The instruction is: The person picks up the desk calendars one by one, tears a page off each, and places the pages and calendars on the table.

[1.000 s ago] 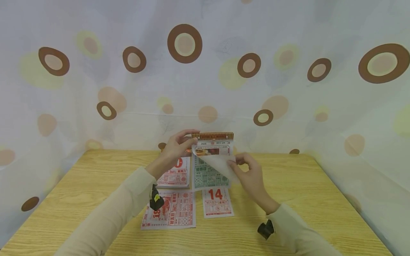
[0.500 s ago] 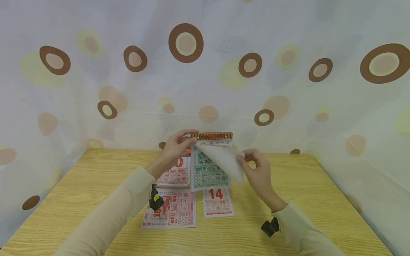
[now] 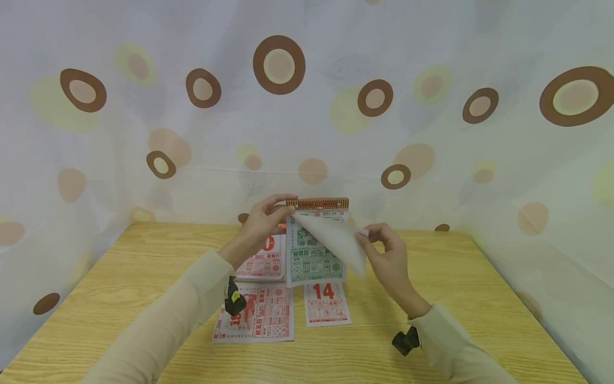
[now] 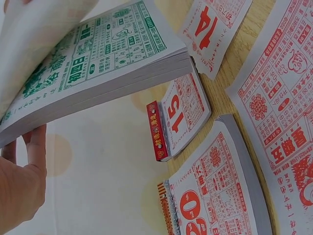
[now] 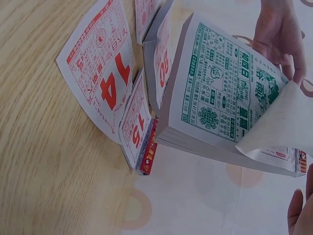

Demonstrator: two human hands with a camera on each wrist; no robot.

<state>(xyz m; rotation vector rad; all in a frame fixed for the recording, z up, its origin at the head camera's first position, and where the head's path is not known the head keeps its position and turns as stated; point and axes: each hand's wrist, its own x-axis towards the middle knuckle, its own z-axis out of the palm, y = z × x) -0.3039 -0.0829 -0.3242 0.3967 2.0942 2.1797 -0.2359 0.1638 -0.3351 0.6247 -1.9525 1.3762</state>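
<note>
My left hand (image 3: pixel 261 221) grips the upper left corner of a thick tear-off calendar (image 3: pixel 312 264), thumb in front, by its brown and gold striped binding. The calendar is held up above the table, with a page printed in green facing me. My right hand (image 3: pixel 389 262) pinches the edge of the calendar's top sheet (image 3: pixel 341 241), which is folded back diagonally so its pale reverse shows. That sheet still meets the pad near the binding. In the left wrist view the thick stack of pages (image 4: pixel 112 93) shows from its edge.
A calendar pad with a red 20 (image 4: pixel 215 191) and a smaller pad with a red 15 (image 4: pixel 183 115) lie behind the held calendar. Nearer are a loose sheet marked 14 (image 3: pixel 327 305) and a larger red-printed sheet (image 3: pixel 273 314). A patterned curtain (image 3: pixel 307 122) hangs behind the wooden table (image 3: pixel 455 298).
My right hand has moved slightly right, pulling the top sheet further across so more of the green page shows. Over the last half second little moved; my left hand keeps its grip.
</note>
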